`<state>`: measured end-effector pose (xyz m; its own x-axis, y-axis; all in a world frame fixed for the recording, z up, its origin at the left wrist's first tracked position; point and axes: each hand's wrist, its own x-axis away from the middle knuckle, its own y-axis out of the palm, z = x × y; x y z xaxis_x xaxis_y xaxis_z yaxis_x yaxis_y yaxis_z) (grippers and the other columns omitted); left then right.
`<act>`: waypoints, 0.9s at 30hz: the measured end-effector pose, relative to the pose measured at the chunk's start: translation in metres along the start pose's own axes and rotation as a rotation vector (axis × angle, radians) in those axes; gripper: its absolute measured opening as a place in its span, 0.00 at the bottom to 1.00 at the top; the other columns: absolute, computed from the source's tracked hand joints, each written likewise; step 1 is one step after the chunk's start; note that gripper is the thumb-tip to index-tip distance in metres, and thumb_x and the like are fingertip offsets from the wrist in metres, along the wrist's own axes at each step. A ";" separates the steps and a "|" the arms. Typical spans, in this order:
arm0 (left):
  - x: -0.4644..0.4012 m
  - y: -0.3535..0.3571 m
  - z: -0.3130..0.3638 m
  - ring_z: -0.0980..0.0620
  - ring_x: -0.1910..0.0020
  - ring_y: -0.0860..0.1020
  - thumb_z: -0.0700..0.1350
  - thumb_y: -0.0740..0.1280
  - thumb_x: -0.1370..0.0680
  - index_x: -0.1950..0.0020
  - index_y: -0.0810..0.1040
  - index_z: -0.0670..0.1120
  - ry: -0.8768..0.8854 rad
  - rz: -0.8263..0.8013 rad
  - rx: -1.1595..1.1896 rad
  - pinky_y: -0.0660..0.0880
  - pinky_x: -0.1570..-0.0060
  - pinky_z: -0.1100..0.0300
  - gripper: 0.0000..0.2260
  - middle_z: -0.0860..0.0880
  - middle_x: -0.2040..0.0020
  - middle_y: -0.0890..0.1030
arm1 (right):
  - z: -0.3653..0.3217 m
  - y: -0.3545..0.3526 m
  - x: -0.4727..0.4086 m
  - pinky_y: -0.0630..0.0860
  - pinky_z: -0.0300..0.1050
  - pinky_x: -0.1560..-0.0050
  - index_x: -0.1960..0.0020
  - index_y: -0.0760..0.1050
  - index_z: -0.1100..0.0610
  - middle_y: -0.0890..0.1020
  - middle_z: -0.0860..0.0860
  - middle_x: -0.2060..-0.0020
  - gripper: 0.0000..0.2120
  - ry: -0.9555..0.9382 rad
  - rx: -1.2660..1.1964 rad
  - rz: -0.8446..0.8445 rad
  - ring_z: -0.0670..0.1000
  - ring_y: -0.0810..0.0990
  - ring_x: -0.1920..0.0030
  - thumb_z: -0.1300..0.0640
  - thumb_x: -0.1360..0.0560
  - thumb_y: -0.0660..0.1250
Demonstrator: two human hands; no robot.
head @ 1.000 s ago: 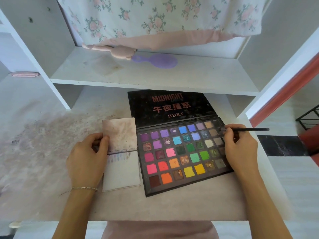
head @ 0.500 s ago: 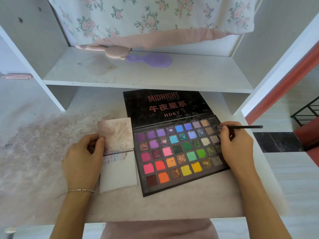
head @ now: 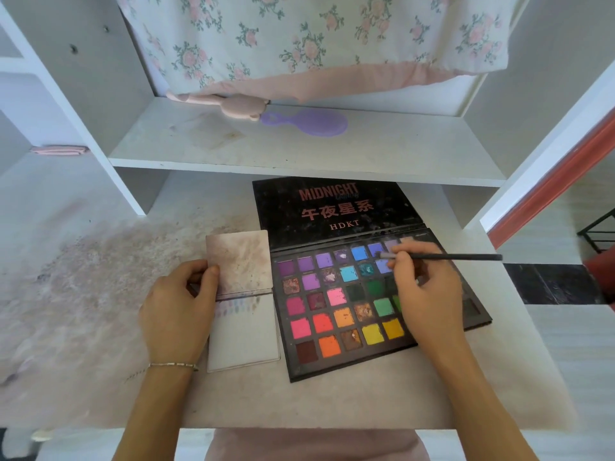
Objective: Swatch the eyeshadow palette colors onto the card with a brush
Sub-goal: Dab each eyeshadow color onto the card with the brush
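An open black eyeshadow palette (head: 336, 314) with several bright pans lies on the white desk, its lid flat behind it. My right hand (head: 429, 294) pinches a thin black brush (head: 456, 257). The brush tip sits over the blue and periwinkle pans in the top rows, and the hand covers the palette's right side. To the left lies a white card (head: 244, 334) with a faint row of colour swatches along its top, joined to a stained flap (head: 239, 261). My left hand (head: 179, 314) holds the card's left edge, thumb on the flap.
A shelf above the desk carries a purple hairbrush (head: 307, 122) and a pink object (head: 229, 104), with a floral cloth (head: 312, 38) hanging over it. The desk surface to the left is smudged with powder (head: 100, 277). The desk's right edge (head: 519, 327) lies close to the palette.
My right hand has moved left across the palette with the brush, from the right-hand pans to the blue ones. My left hand stays on the card.
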<state>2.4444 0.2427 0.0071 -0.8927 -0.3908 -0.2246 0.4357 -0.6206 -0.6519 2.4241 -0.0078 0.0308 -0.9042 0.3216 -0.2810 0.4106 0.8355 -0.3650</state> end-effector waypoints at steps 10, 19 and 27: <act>0.000 0.000 0.001 0.49 0.61 0.76 0.46 0.66 0.25 0.54 0.81 0.48 -0.016 0.009 0.009 0.67 0.62 0.60 0.05 0.53 0.65 0.77 | -0.032 0.064 0.036 0.70 0.31 0.68 0.61 0.71 0.46 0.79 0.48 0.66 0.08 -0.068 -0.050 -0.359 0.45 0.76 0.68 0.58 0.26 0.64; 0.000 -0.001 -0.001 0.49 0.59 0.77 0.46 0.66 0.25 0.54 0.81 0.48 0.005 0.009 0.015 0.66 0.62 0.60 0.06 0.51 0.63 0.80 | -0.035 0.074 0.039 0.70 0.29 0.68 0.62 0.73 0.48 0.79 0.46 0.68 0.08 -0.021 -0.043 -0.462 0.42 0.76 0.66 0.60 0.28 0.66; 0.000 -0.001 -0.001 0.49 0.60 0.76 0.47 0.66 0.26 0.55 0.81 0.48 -0.001 0.014 0.011 0.67 0.62 0.60 0.05 0.53 0.65 0.78 | -0.036 0.076 0.039 0.72 0.31 0.65 0.59 0.72 0.48 0.77 0.45 0.66 0.07 -0.046 0.065 -0.500 0.42 0.75 0.62 0.59 0.27 0.65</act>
<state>2.4439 0.2439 0.0066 -0.8865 -0.3997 -0.2330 0.4492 -0.6226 -0.6407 2.4159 0.0841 0.0236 -0.9866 -0.1322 -0.0953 -0.0640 0.8522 -0.5192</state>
